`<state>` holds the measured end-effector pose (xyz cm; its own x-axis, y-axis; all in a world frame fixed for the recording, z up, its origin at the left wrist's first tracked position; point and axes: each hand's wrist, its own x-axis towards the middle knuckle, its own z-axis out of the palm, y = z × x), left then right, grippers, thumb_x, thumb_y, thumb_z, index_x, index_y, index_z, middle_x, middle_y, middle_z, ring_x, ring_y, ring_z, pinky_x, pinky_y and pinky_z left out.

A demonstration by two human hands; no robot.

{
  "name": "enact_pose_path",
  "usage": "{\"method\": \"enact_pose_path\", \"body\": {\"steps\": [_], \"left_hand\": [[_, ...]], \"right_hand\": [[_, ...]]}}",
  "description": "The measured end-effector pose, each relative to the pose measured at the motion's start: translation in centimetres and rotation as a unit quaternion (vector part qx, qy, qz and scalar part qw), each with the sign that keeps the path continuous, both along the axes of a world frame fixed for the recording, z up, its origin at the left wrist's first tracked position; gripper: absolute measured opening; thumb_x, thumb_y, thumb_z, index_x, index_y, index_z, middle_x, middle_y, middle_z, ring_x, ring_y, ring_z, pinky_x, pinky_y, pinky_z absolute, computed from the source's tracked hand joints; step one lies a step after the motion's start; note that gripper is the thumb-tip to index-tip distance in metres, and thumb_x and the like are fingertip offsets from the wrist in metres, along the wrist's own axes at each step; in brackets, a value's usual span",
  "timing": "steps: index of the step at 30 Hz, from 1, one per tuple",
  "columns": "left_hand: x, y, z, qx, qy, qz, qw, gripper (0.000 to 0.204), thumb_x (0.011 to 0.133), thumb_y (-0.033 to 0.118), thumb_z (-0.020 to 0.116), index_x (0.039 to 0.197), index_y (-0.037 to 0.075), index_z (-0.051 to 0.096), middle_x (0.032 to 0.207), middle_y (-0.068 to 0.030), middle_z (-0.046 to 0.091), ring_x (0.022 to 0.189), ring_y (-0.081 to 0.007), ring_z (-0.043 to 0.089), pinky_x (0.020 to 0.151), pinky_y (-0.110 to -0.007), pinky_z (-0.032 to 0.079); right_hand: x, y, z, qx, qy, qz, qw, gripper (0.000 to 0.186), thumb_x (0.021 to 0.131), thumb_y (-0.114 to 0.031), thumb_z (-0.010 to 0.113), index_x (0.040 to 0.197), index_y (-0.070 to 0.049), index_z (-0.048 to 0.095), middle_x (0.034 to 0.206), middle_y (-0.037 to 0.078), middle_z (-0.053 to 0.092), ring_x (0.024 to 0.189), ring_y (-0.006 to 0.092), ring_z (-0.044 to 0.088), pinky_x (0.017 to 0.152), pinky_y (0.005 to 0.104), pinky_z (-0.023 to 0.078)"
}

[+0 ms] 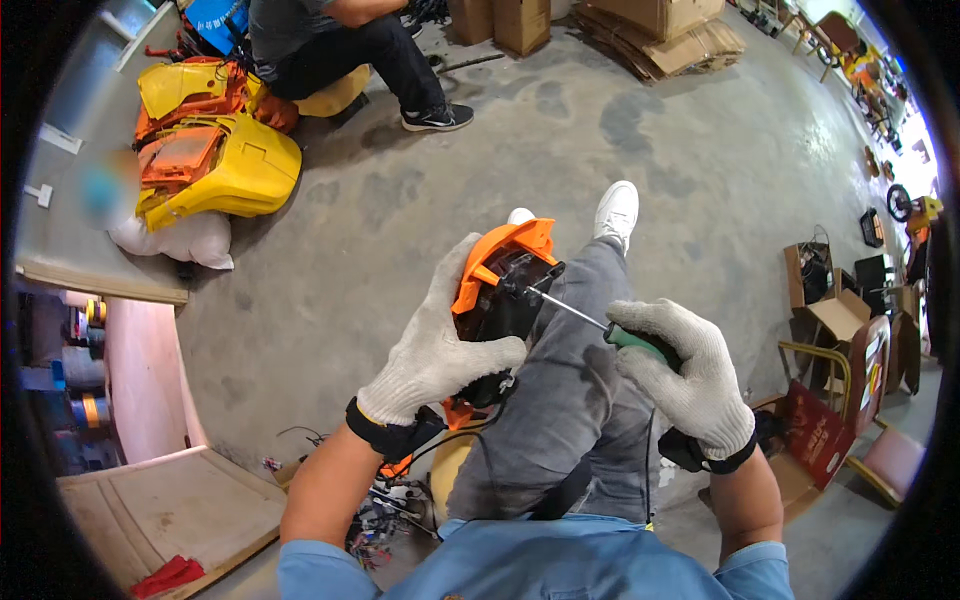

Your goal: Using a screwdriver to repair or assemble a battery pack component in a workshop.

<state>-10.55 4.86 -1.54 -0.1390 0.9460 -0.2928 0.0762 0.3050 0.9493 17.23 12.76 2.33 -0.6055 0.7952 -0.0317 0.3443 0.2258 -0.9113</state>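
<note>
My left hand (432,355), in a cream knitted glove, grips an orange and black plastic part (502,312) resting over my legs, thumb across its lower black section and fingers behind it. My right hand (680,370), also gloved, is closed on the green handle of a screwdriver (640,343). The screwdriver's metal shaft points up and left to the black part below the orange rim, where its tip meets it. A black cable hangs from the part's lower end.
A co-worker (330,45) sits ahead left beside yellow and orange panels (230,170). Flattened cardboard (660,55) lies at the back. Boxes (840,320) and chairs (895,460) stand at my right, a wooden board (180,510) and loose wired parts (385,515) at lower left.
</note>
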Motion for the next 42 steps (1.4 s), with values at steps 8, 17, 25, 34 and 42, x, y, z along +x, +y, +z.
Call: {"method": "enact_pose_path", "body": {"steps": [8,17,25,34,42], "left_hand": [[-0.1,0.1,-1.3,0.050,0.050,-0.033,0.997,0.117,0.074,0.023,0.090,0.169,0.003,0.024,0.158,-0.0224,0.051,0.149,-0.0334,0.050,0.124,-0.041,0.040],[-0.1,0.3,-1.3,0.034,0.018,-0.030,0.999,0.116,0.072,0.016,0.092,0.169,0.006,0.028,0.156,-0.0158,0.050,0.146,-0.0272,0.050,0.124,-0.040,0.038],[0.1,0.2,-1.4,0.050,0.015,-0.052,0.997,0.116,0.074,0.017,0.093,0.169,0.008,0.027,0.161,-0.0174,0.048,0.150,-0.0293,0.046,0.127,-0.040,0.035],[0.6,0.2,-1.7,0.050,0.043,-0.054,0.996,0.116,0.074,0.015,0.093,0.169,0.007,0.028,0.161,-0.0159,0.048,0.151,-0.0289,0.045,0.127,-0.040,0.035],[0.7,0.7,-1.5,0.032,0.027,-0.060,0.997,0.117,0.073,0.016,0.093,0.169,0.007,0.027,0.159,-0.0162,0.048,0.150,-0.0278,0.046,0.126,-0.039,0.035]], "right_hand": [[-0.3,-0.2,-0.7,-0.089,0.004,-0.032,0.996,0.037,0.091,-0.005,0.076,0.127,0.002,0.074,0.107,0.013,0.077,0.097,0.0209,0.075,0.091,0.0337,0.057],[-0.5,0.0,-0.8,-0.073,-0.025,-0.028,0.997,0.036,0.089,-0.002,0.075,0.125,0.002,0.074,0.108,0.013,0.077,0.100,0.0192,0.074,0.093,0.0325,0.056],[-0.2,0.7,0.2,-0.261,-0.027,-0.071,0.962,0.030,0.096,-0.011,0.071,0.123,0.003,0.074,0.099,0.003,0.075,0.074,0.0064,0.062,0.063,0.0237,0.050],[0.4,1.5,-0.9,-0.327,-0.045,-0.066,0.942,0.028,0.097,-0.019,0.071,0.115,0.002,0.074,0.084,0.002,0.070,0.066,0.0057,0.057,0.058,0.0250,0.044],[0.4,0.0,-1.7,0.278,-0.123,-0.007,0.953,0.037,0.082,-0.006,0.086,0.117,-0.004,0.075,0.102,0.015,0.071,0.094,0.0324,0.071,0.080,0.0396,0.058]]}}
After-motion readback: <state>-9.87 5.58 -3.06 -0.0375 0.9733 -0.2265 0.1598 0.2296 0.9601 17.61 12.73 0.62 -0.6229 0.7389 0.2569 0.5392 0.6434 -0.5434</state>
